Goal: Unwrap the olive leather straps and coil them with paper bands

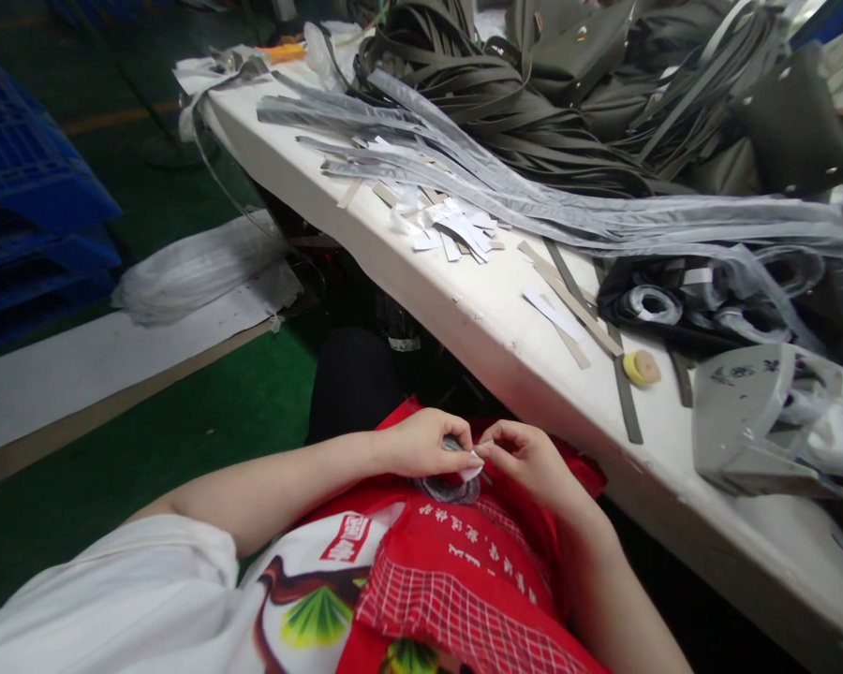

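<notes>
Over my lap, my left hand point(427, 444) is closed in a pinch on a coiled grey strap point(448, 490) that looks wrapped in clear plastic. A small white paper strip point(472, 465) lies against the coil, at my left fingertips. My right hand point(525, 453) is closed too, with thumb and forefinger pinched at the edge of that paper strip. The fingertips of both hands almost meet. Part of the coil is hidden behind my left fingers. Beneath both hands is a red apron point(456, 552) with white print.
The white table point(450, 328) bears plastic-covered straps point(506, 187), dark straps point(456, 84), white paper strips point(464, 229), a yellow tape roll point(641, 368) and a black tray point(646, 328) of coils. A cut-open container point(745, 412) stands nearer. Blue pallets point(35, 187) are stacked left.
</notes>
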Demonstrator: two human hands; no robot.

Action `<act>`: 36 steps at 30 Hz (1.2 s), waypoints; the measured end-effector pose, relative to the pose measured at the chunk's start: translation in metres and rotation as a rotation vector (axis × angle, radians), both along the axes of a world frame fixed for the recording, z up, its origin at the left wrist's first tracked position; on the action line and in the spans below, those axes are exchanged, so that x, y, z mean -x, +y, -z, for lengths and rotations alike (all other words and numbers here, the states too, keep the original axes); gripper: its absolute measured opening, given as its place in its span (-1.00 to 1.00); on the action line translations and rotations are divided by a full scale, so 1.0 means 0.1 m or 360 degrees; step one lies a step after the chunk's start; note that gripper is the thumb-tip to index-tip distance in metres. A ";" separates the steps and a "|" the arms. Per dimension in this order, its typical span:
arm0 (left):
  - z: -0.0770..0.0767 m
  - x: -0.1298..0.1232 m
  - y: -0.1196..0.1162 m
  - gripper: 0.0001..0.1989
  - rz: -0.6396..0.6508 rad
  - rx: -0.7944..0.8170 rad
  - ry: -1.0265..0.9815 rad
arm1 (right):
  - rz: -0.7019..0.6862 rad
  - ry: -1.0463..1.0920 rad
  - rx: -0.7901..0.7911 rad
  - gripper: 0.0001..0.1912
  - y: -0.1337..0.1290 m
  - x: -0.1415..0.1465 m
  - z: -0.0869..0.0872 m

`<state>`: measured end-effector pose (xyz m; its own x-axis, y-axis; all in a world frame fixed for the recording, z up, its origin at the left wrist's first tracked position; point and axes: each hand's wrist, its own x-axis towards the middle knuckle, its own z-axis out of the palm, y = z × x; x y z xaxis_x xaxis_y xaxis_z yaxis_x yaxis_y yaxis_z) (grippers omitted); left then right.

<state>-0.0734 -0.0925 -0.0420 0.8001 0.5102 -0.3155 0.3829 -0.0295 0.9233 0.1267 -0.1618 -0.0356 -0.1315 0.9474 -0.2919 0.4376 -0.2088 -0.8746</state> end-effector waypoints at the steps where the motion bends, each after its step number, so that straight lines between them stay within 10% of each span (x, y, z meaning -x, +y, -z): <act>1: 0.00 0.01 -0.01 -0.72 -0.0024 0.0001 -0.0004 | 0.0062 0.0109 0.0096 -0.69 0.00 0.01 0.08; 5: 0.01 0.06 -0.03 -0.75 -0.0105 0.0097 -0.0092 | 0.0181 0.0564 0.0471 -0.43 -0.03 0.11 0.34; 11: -0.03 0.10 -0.06 -0.82 -0.0188 -0.0052 -0.0296 | 0.0522 0.0922 0.0483 -0.60 -0.01 0.32 0.44; 17: -0.06 0.06 -0.01 -0.86 -0.0337 -0.0092 -0.0172 | 0.0791 0.0587 0.0134 -0.67 -0.01 0.34 0.36; 21: 0.03 -0.02 -0.03 -0.86 -0.0388 0.0307 -0.0033 | 0.0712 0.0387 0.0042 -0.68 -0.04 0.30 0.30; 36: 0.06 -0.06 -0.13 -0.72 -0.0488 -0.0133 0.0140 | 0.0384 0.0866 0.0609 -0.64 0.05 0.08 0.21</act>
<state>-0.0679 -0.1051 -0.0478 0.5767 0.7502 -0.3233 0.4636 0.0253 0.8857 0.1190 -0.1563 -0.0571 -0.1527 0.8125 -0.5627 -0.1383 -0.5813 -0.8018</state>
